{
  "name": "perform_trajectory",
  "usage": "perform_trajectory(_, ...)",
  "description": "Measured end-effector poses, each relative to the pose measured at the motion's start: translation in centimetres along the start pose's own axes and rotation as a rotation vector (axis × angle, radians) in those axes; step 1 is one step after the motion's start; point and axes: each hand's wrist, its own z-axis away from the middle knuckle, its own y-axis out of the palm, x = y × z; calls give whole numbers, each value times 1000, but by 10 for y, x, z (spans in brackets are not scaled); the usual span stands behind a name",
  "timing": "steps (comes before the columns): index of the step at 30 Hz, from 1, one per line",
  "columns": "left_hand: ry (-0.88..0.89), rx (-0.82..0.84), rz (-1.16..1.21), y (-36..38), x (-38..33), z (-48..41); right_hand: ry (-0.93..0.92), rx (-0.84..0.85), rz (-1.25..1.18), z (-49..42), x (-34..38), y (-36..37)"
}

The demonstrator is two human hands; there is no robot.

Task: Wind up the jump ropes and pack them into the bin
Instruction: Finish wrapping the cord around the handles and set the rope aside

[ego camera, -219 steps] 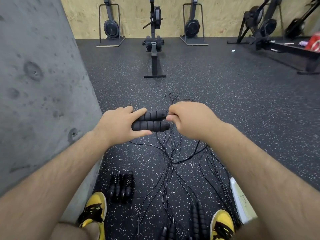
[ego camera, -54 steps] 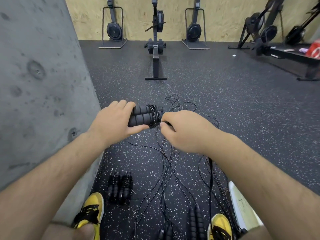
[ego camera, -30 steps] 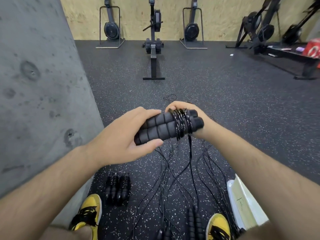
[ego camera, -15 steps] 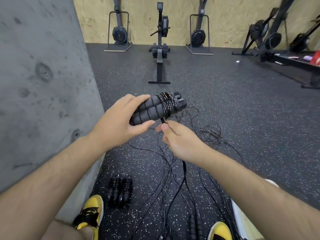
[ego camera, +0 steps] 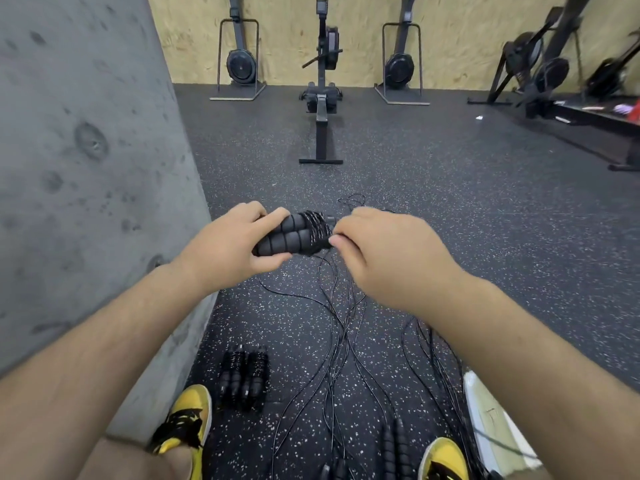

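My left hand [ego camera: 228,247] grips a pair of black foam jump rope handles [ego camera: 284,237] held side by side, with thin black cord [ego camera: 317,228] wound round their right end. My right hand [ego camera: 384,254] pinches that cord right beside the winding. Loose black cords [ego camera: 343,327] trail from the handles down across the speckled floor. A wound-up jump rope [ego camera: 244,375] lies on the floor near my left shoe. More black handles [ego camera: 394,452] lie between my feet. A white bin [ego camera: 491,420] shows partly at the lower right, behind my right forearm.
A grey concrete wall [ego camera: 86,168] runs along the left. Rowing machines [ego camera: 322,98] stand ahead by the plywood wall, with more gym equipment [ego camera: 554,81] at the far right. My yellow shoes [ego camera: 187,417] are at the bottom edge.
My right hand has risen from below the handles to their right end, carrying the cord round. The handles have tipped back to nearly level and the winding has grown.
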Motion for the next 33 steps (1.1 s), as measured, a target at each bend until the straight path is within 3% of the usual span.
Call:
perform_trajectory(5, 206, 80, 127, 2, -20, 14, -89, -91, -17, -10, -35, 3)
perform_trajectory(12, 306, 10, 355, -26, -69, 22, -27, 36, -351, -17, -70, 23)
perform_trajectory(15, 250, -18, 436, -34, -77, 23, 76, 129, -527, -16, -60, 30)
perform_trajectory(17, 183, -97, 457, -38, -77, 20, 248, 296, -717, -13, -45, 42)
perform_trajectory(18, 149, -137, 455, -38, -75, 18, 360, 299, -766, -12, -32, 45)
perform_trajectory(22, 47, -165, 397, -31, -58, 6, 327, 212, -806, -16, -3, 61)
perform_trajectory(33, -105, -118, 95, 0, 13, -8, 190, 330, -557, -2, 31, 35)
